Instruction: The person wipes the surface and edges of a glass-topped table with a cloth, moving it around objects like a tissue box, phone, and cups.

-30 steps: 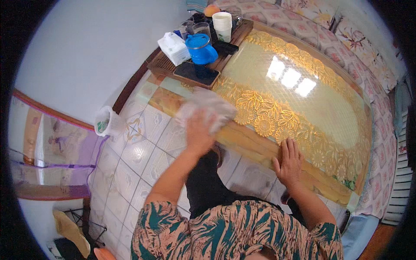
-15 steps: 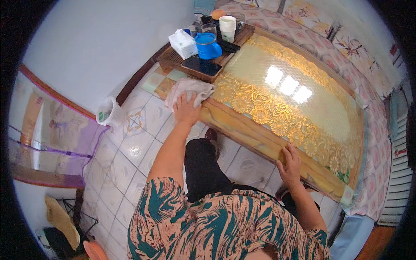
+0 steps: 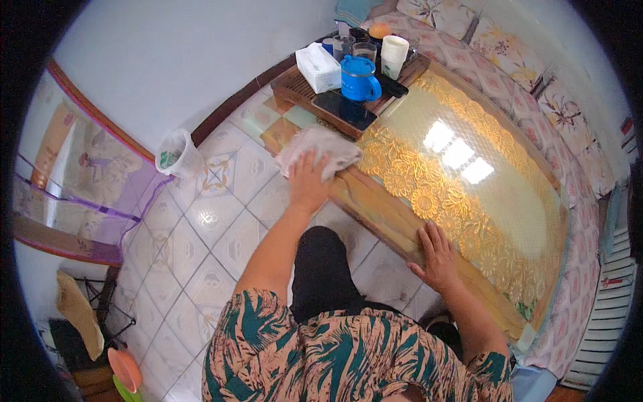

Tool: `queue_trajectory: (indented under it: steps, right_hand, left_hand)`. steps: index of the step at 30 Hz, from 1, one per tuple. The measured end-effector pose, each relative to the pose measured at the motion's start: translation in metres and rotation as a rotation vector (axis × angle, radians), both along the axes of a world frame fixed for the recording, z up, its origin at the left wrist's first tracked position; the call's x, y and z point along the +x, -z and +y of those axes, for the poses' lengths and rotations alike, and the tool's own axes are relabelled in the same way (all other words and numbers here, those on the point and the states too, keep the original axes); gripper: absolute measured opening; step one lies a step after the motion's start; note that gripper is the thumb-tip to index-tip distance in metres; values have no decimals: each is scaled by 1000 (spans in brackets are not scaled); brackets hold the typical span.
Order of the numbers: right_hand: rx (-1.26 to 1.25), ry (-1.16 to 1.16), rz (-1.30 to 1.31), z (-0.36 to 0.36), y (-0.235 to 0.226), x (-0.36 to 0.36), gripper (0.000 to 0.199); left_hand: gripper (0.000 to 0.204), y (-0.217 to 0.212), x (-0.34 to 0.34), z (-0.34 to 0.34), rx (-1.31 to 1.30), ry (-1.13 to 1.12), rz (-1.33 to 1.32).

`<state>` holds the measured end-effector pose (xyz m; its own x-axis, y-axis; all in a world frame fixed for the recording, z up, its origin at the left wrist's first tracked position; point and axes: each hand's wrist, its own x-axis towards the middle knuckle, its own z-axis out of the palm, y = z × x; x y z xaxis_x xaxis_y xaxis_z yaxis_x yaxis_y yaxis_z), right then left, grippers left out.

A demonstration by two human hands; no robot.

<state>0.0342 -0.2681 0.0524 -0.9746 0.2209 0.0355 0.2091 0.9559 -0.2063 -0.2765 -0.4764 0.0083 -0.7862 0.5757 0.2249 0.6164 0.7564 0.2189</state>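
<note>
A pale pinkish-white cloth [image 3: 318, 151] lies bunched at the near left corner of the table, beside a wooden tea tray. My left hand [image 3: 309, 177] holds it down against the tabletop, fingers over its near side. The low table [image 3: 375, 201] has a wood-patterned edge and a clear cover over a gold floral mat [image 3: 423, 201]. My right hand [image 3: 437, 253] rests open on the table's near edge, fingers extended, holding nothing.
The tea tray [image 3: 305, 94] carries a blue mug [image 3: 357, 79], a tissue pack [image 3: 318, 68], a dark phone [image 3: 345, 108], glasses and paper cups [image 3: 394, 55]. A patterned sofa [image 3: 576, 214] borders the far side. A white bin [image 3: 177, 154] stands left on the tiled floor.
My view has shifted, so the table and tray sit further right in the picture. My left hand stays on the cloth at the table's corner; my right hand remains on the near edge.
</note>
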Motion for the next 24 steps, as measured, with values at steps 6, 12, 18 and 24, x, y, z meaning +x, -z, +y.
queue_trajectory:
  steps: [6,12,18,24]
  right_hand:
    - [54,22,-106,3,-2,-1,87]
    - [39,37,-148,4,-2,-1,85]
    - [-1,50,-179,4,-9,-3,84]
    - [14,25,-100,7,1,3,85]
  left_hand:
    - [64,-4,-99,-17,-97,-171,-29]
    - [63,8,-174,-29,-212,-285,13]
    - [63,6,-211,-19,-289,-365,22]
    - [63,3,-159,-20,-305,-172,107]
